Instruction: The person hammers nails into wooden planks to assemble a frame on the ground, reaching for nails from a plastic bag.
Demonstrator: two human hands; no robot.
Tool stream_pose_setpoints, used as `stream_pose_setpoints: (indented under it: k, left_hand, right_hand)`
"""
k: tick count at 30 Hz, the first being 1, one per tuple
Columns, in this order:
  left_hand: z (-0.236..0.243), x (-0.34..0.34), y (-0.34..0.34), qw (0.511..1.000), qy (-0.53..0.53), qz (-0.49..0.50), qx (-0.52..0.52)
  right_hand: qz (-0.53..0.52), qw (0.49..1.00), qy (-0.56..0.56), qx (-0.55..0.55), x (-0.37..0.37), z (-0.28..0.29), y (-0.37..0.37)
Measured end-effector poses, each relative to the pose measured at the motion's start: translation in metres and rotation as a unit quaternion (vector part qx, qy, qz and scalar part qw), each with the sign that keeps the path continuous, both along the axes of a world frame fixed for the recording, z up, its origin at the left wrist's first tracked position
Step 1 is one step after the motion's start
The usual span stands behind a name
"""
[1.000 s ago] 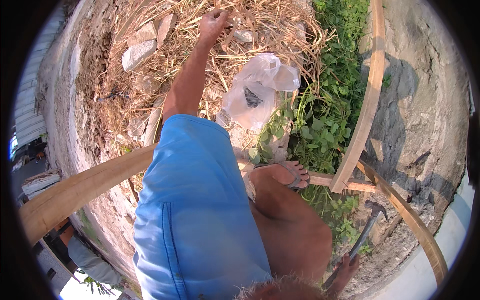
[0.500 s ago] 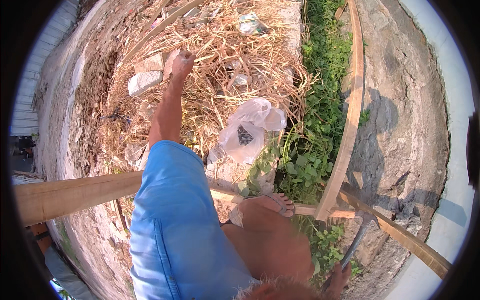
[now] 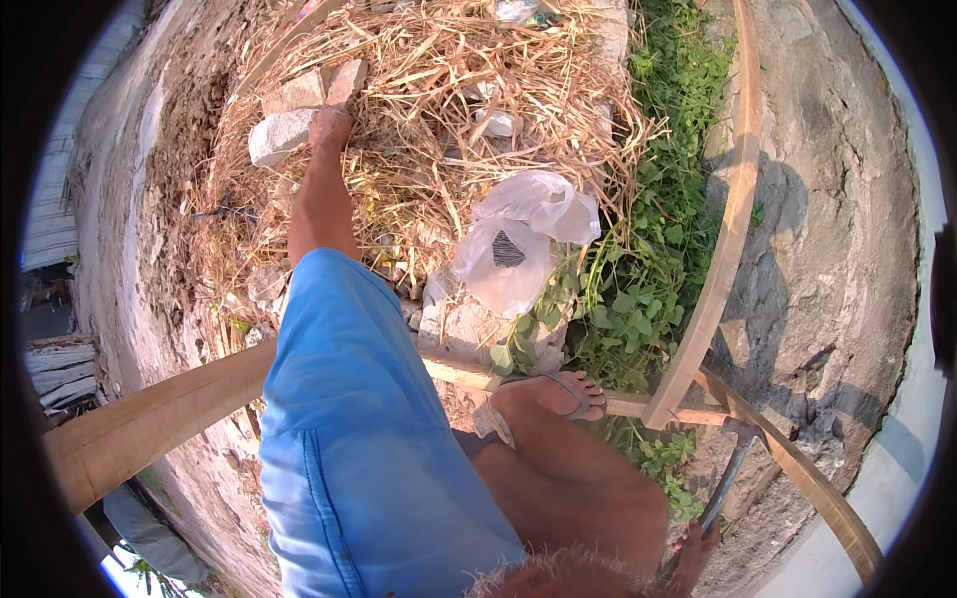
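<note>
Sunlit straw point(image 3: 419, 105) beside leafy plants point(image 3: 623, 309); left hand point(image 3: 330, 125) at rubble chunks point(image 3: 279, 138)

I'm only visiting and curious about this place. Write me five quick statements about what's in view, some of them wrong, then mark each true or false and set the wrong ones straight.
1. The right hand holds a hammer. True.
2. The left hand is inside the plastic bag. False: that hand is at the broken blocks, apart from the bag.
3. Dry straw is strewn around the blocks. True.
4. The foot in view is bare. False: it wears a sandal.
5. Green plants grow along the right of the bag. True.
</note>
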State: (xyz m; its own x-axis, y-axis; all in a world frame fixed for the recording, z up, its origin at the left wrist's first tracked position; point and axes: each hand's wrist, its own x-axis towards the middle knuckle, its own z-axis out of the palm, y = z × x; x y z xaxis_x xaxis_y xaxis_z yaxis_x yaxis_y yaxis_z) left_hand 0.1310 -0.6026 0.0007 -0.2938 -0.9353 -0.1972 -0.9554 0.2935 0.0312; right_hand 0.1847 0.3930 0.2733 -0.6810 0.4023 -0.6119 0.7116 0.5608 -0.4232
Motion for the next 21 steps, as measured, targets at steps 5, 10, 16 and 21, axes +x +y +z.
stream_pose_setpoints:
  k: [5,10,16,21]
  left_hand:
    - [-0.018,-0.083,0.031,0.999,-0.037,-0.002,0.035]
    - [-0.056,-0.081,0.011,0.99,-0.022,-0.026,0.14]
    - [-0.006,-0.119,0.028,0.953,0.144,0.132,0.232]
    - [0.092,-0.144,0.092,0.868,0.381,0.078,0.309]
  right_hand:
    - [-0.006,1.0,-0.006,0.02,-0.027,-0.009,-0.014]
    - [0.024,1.0,-0.002,0.003,-0.114,-0.072,0.04]
    - [0.001,1.0,0.027,-0.002,-0.086,-0.064,0.117]
    - [-0.07,0.993,0.079,-0.057,-0.027,-0.058,0.16]
